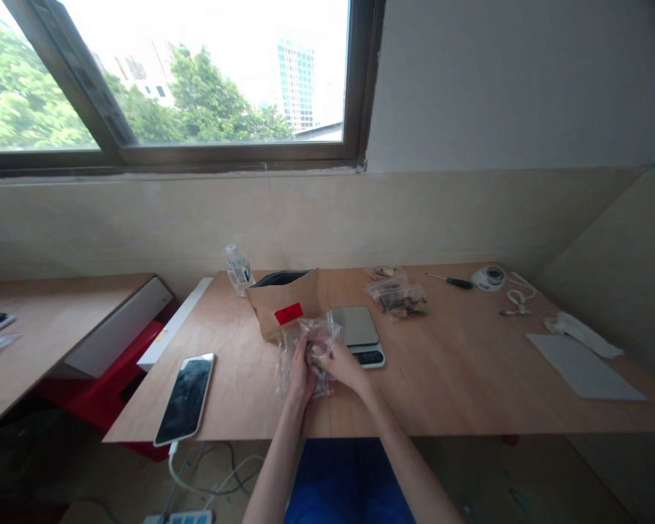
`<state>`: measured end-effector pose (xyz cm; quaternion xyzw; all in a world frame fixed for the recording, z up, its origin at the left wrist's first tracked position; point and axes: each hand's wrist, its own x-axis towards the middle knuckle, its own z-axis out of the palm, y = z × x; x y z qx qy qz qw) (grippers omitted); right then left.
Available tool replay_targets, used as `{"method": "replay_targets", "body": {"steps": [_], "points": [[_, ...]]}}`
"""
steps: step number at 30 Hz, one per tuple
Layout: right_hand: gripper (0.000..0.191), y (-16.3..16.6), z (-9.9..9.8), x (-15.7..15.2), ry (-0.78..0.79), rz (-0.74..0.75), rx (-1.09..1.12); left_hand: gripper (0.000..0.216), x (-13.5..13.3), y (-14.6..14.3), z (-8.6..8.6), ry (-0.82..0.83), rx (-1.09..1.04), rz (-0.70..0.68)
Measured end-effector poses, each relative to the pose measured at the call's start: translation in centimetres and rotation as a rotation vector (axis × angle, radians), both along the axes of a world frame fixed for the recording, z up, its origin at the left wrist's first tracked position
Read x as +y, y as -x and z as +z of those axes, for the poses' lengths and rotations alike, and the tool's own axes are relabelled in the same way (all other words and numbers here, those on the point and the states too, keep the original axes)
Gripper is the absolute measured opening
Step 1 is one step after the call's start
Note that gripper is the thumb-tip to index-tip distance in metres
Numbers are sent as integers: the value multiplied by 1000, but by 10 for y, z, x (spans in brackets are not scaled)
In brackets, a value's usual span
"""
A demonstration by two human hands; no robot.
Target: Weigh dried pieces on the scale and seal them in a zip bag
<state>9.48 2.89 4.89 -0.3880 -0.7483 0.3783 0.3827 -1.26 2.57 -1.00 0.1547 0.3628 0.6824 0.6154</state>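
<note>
Both my hands meet over the front middle of the table at a crinkled clear plastic bag (288, 364). My left hand (302, 371) is closed on the bag from its left side. From the right, my right hand (335, 362) grips the same bag, its fingers bent inward. What the bag contains is hard to make out. Just behind it stands a brown paper pouch (281, 309) with a red label, its dark-lined top gaping. Right beside my right hand lies a small digital kitchen scale (354, 325) with a bare metal plate.
Zip bags of brownish pieces (401, 298) lie behind the scale. A water bottle (239, 271) stands at the back left, a plugged-in phone (185, 399) near the front left. Farther right are a screwdriver (458, 283), a white dome camera (488, 278) and a white sheet (584, 367).
</note>
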Motion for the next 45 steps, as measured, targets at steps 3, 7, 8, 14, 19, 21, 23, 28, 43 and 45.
{"method": "replay_targets", "body": {"steps": [3, 7, 8, 14, 19, 21, 23, 28, 43, 45], "points": [[36, 1, 0, -3, -11, 44, 28, 22, 0, -1, -4, -24, 70, 38], [52, 2, -3, -7, 2, 50, 26, 24, -2, 0, -7, -35, 57, 32], [53, 3, -4, -7, 6, 53, 33, 26, -3, 1, -6, -36, 44, 18], [35, 4, -18, 2, 140, -7, 168, 38, -7, 6, 0, -141, -26, -79], [29, -4, -40, 20, 209, -157, 320, 34, -8, 6, 4, -211, -70, -149], [28, -7, -45, 25, 213, -159, 355, 40, -8, 5, 3, -215, -70, -196], [27, -9, -46, 27, 201, -158, 381, 42, -7, 3, 3, -204, -69, -201], [29, -8, -33, 22, 179, -145, 387, 34, -4, 2, -1, -161, 48, -135], [36, 28, -31, 4, 148, -343, 366, 11, -1, 3, -11, -145, 324, 29], [46, 32, -30, 2, 114, -356, 362, 9, -1, 4, -11, -141, 323, 35]]}}
